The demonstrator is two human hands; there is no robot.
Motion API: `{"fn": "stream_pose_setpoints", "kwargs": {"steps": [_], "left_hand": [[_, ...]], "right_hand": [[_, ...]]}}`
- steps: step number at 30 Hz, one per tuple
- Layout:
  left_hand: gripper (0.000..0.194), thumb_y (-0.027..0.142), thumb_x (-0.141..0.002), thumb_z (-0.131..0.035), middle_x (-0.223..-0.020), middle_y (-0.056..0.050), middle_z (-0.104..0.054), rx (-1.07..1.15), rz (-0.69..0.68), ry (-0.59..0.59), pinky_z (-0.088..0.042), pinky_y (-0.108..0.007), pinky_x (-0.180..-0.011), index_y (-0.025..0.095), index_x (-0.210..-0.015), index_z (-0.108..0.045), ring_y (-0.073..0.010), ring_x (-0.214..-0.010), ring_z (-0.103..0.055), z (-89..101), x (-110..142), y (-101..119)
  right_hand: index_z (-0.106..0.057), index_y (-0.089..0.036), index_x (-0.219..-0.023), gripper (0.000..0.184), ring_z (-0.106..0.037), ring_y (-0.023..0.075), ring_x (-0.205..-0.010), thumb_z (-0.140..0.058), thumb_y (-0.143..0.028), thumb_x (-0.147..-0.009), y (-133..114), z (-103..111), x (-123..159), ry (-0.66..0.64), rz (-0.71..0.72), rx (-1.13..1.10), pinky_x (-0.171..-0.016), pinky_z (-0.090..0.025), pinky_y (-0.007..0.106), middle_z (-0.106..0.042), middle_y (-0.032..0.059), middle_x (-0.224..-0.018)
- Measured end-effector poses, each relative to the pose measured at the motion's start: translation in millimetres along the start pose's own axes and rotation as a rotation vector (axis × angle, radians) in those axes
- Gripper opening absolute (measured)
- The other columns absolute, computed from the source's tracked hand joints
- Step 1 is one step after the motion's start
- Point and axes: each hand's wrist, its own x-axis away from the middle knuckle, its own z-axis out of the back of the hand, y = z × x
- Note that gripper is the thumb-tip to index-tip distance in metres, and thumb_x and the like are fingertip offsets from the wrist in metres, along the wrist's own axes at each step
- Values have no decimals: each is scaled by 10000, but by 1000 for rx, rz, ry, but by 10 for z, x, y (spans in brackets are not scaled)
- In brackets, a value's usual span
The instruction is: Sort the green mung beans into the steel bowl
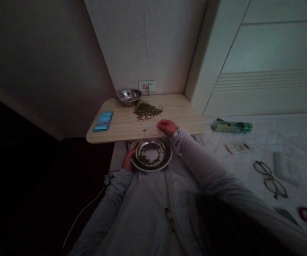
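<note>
My left hand (128, 160) is closed on the left rim of a shiny steel bowl (166, 161), which sits at my lap just under the front edge of the wooden tabletop (180, 110). Small green beans (149, 160) lie in a curve on the bowl's bottom. On the tabletop, my right hand (168, 127) has its fingers closed at the edge of a thin, see-through round piece (151, 132), perhaps a plastic lid. A few loose beans lie beside that piece. Farther back is a spread heap of green beans (147, 110).
A second steel bowl (128, 97) stands at the tabletop's back left, near a wall socket (147, 86). A phone (103, 121) lies at the left. On the bed to the right are a green bottle-like object (232, 126), another phone (239, 147) and eyeglasses (270, 179).
</note>
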Motion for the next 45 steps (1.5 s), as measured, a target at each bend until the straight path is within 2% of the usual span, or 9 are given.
{"fn": "stream_pose_setpoints", "kwargs": {"steps": [5,9,11,19,24,29,38,45], "left_hand": [[92,198,-533,-547,-443,1,-574,4,18,3,-458,-222,-508,176,-444,-542,-141,-536,-560,-13,9,9],[121,205,-539,-539,-441,-10,-573,-2,42,-8,-462,-232,-514,173,-424,-524,-147,-539,-561,-6,-6,5],[125,208,-545,-535,-444,-12,-574,-8,49,-8,-463,-235,-517,171,-425,-525,-148,-540,-561,-6,-7,5],[97,216,-544,-545,-450,-5,-566,-16,51,5,-450,-216,-508,168,-460,-540,-137,-534,-557,1,-9,2],[108,211,-532,-553,-425,7,-549,-20,29,5,-439,-209,-477,173,-436,-521,-125,-492,-539,-16,8,17],[81,208,-534,-556,-444,1,-560,-6,25,-6,-447,-215,-502,172,-464,-539,-134,-521,-551,-12,9,7],[99,201,-533,-557,-427,5,-555,-10,21,8,-448,-215,-495,172,-442,-530,-128,-500,-545,4,-18,-1],[85,217,-535,-543,-473,-16,-594,3,77,-20,-465,-234,-524,171,-464,-552,-154,-547,-572,-9,-5,6]], "right_hand": [[-525,-149,-637,172,-375,52,-452,-515,-314,-590,0,9,-13,24,-9,-108,-488,-314,202,-496,-51,-480],[-502,-153,-647,174,-382,56,-451,-488,-323,-615,-7,23,-35,180,10,-184,-479,-324,203,-501,-44,-493],[-505,-154,-672,170,-394,58,-459,-479,-315,-624,-4,22,-46,219,20,-196,-485,-336,203,-520,-38,-514],[-543,-155,-820,222,-487,68,-552,-462,-181,-616,44,-2,-69,167,47,-131,-636,-405,237,-581,-27,-610],[-552,-161,-886,268,-517,84,-603,-476,-199,-632,105,-4,-90,153,62,-18,-677,-415,262,-607,-10,-675],[-548,-177,-932,284,-538,88,-648,-477,-219,-660,172,-20,-118,84,82,6,-708,-419,267,-621,-3,-727],[-566,-168,-957,312,-547,104,-694,-499,-234,-659,116,-14,-81,45,85,46,-733,-414,280,-630,14,-740],[-567,-161,-960,311,-543,93,-697,-488,-220,-665,93,2,-63,11,100,52,-746,-407,271,-631,13,-743]]}}
